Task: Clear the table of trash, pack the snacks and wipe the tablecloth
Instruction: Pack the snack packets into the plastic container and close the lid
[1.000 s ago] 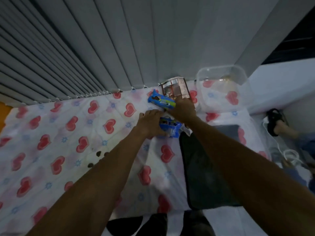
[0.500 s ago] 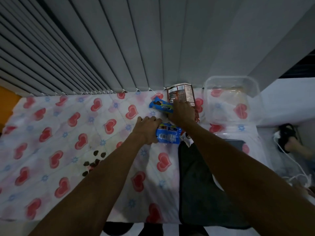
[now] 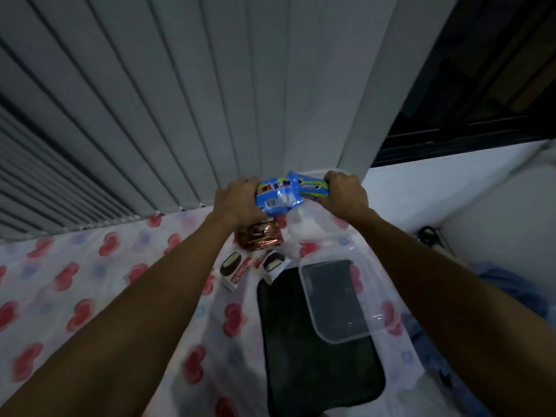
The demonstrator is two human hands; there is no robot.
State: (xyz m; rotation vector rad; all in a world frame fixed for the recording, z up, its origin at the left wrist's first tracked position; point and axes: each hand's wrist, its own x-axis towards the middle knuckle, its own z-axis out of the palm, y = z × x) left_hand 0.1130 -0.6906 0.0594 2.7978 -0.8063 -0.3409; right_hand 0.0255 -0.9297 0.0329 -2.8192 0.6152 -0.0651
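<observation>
My left hand is closed on a blue snack packet, held in the air at the back of the table. Beside it, my right hand grips a second blue packet; the two packets touch. Just below them a faint clear plastic container shows on the heart-print tablecloth. A shiny brown snack bag lies under my left wrist. Two white-wrapped snack cakes lie in front of it.
A clear plastic lid rests partly on a dark cloth at the table's right front. Grey vertical blinds hang along the back edge. A white ledge and a dark window are at the right.
Both hands have lifted the blue packets off the tablecloth and carried them back and to the right. The brown bag and two white snack cakes now show beneath them.
</observation>
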